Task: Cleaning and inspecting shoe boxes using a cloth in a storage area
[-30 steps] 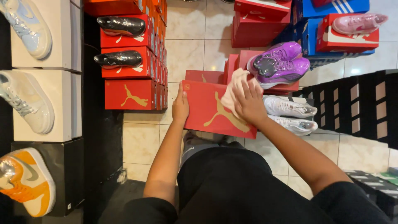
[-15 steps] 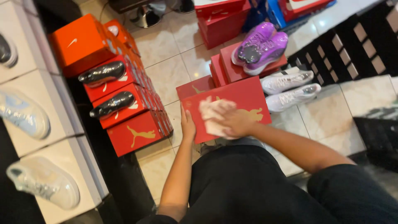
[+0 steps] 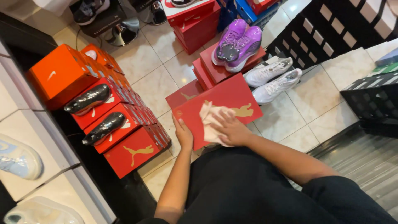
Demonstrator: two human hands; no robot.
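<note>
Gripping the red shoebox lid [image 3: 232, 97] by its edge, your left hand [image 3: 184, 135] steadies it; your right hand [image 3: 232, 128] presses a pale cloth [image 3: 209, 118] flat, fingers spread.

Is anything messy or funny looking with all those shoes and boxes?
Nothing looks spilled or broken. The white sneakers lie loose on the tile floor, not on a box like the purple pair. The right hand presses a pale cloth on the red lid.
</note>
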